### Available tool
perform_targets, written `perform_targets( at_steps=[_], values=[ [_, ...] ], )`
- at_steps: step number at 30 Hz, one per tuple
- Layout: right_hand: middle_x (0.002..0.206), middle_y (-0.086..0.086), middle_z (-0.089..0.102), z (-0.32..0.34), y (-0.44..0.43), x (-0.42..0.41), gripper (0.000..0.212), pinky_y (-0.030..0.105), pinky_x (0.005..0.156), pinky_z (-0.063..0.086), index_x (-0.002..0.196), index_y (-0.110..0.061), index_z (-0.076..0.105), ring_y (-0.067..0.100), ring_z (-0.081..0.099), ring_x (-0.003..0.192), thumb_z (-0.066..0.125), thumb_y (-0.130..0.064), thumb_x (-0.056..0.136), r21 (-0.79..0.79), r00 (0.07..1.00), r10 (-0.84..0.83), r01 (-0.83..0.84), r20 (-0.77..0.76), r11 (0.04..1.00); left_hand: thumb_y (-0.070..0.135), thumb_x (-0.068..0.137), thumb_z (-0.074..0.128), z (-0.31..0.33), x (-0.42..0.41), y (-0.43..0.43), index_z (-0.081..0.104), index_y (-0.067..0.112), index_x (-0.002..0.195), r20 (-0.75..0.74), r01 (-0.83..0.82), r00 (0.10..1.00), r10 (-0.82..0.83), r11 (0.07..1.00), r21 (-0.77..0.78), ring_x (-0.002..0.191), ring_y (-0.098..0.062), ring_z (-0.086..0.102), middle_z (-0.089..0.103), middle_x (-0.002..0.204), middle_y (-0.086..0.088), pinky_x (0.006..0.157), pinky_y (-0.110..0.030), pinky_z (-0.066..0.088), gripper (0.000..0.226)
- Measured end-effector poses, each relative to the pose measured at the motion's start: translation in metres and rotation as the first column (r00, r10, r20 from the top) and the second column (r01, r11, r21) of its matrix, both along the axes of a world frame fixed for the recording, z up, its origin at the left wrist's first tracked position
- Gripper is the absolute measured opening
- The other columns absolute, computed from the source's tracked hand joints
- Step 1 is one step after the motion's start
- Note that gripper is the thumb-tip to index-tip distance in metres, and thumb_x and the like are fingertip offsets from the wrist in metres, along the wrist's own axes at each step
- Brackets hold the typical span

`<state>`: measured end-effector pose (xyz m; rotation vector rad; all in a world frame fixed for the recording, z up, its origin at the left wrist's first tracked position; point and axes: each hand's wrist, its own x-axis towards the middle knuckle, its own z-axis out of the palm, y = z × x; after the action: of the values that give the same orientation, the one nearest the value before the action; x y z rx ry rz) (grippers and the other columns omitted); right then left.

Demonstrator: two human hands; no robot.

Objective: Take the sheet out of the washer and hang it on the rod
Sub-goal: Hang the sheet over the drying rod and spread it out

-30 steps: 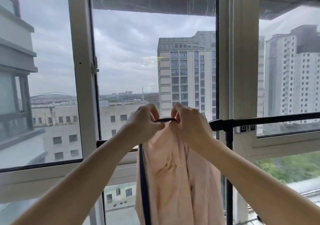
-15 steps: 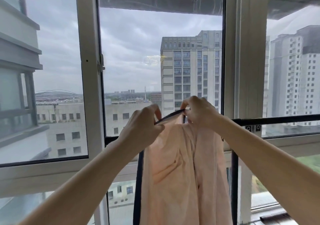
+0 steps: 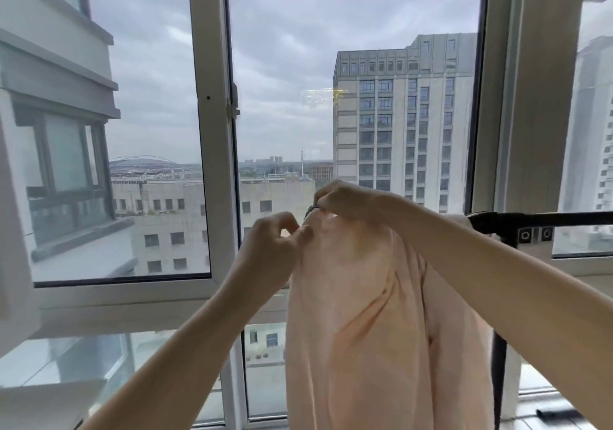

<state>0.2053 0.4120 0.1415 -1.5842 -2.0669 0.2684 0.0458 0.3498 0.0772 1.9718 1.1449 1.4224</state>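
One creased, pale-peach sheet (image 3: 358,313)

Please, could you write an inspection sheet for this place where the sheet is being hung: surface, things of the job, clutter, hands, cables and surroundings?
Surface: nothing seen.
Job's things: the pale pink sheet hangs in folds before the window, its top bunched at the height of the black rod. Whether it lies over the rod cannot be told. The washer is not in view.
Clutter: a dark object low on the right, too blurred to name.
Grippers: the left hand and right hand both pinch the sheet's top edge, the right one higher.
Cables: nothing seen.
Surroundings: white window frame, tall grey building outside, cloudy sky.
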Motion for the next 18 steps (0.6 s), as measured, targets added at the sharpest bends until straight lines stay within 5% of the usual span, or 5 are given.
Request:
perform_targets(
  at_steps=[4, 7, 13, 18],
  values=[
    [0.119, 0.001, 0.059, -0.004, -0.003, -0.018, 0.029, 0.037, 0.095, 0.048, 0.113, -0.02, 0.063, 0.018, 0.055, 0.108, 0.05, -0.015, 0.088, -0.099, 0.96, 0.099, -0.075, 0.261, 0.992, 0.021, 0.092, 0.063, -0.017, -0.024, -0.001, 0.068, 0.008, 0.077, 0.251, 0.178, 0.961, -0.116, 0.954, -0.241, 0.077, -0.03, 0.069, 0.068, 0.085, -0.02, 0.079, -0.048, 0.058, 0.02],
    [0.129, 0.001, 0.053, -0.011, -0.006, -0.027, 0.032, 0.031, 0.094, 0.044, 0.124, -0.022, 0.057, 0.017, 0.051, 0.114, 0.047, -0.019, 0.093, -0.035, 0.941, 0.112, -0.106, 0.319, 0.994, 0.018, 0.093, 0.06, -0.029, -0.032, -0.004, 0.071, 0.007, 0.085, 0.37, 0.325, 0.91, -0.188, 0.877, -0.353, 0.077, -0.025, 0.071, 0.073, 0.086, -0.014, 0.077, -0.041, 0.059, 0.017],
    [0.104, 0.008, 0.064, -0.027, -0.024, -0.023, 0.026, 0.033, 0.078, 0.051, 0.111, -0.012, 0.064, 0.021, 0.059, 0.088, 0.048, -0.028, 0.097, 0.251, 0.936, -0.003, -0.091, 0.351, 0.964, 0.04, 0.094, 0.055, -0.036, -0.032, 0.0, 0.073, 0.011, 0.087, 0.371, 0.343, 0.911, -0.177, 0.824, -0.451, 0.073, -0.022, 0.067, 0.073, 0.083, -0.007, 0.079, -0.039, 0.054, 0.035],
    [0.09, -0.001, 0.067, -0.037, -0.044, 0.003, 0.018, 0.033, 0.076, 0.055, 0.101, -0.014, 0.065, 0.015, 0.064, 0.08, 0.053, -0.026, 0.096, 0.38, 0.937, -0.05, -0.09, 0.345, 0.921, 0.021, 0.095, 0.058, -0.029, -0.028, 0.008, 0.067, 0.006, 0.097, 0.45, 0.301, 0.886, -0.115, 0.881, -0.366, 0.068, -0.016, 0.067, 0.069, 0.084, -0.005, 0.065, -0.032, 0.056, 0.017]
  ],
)
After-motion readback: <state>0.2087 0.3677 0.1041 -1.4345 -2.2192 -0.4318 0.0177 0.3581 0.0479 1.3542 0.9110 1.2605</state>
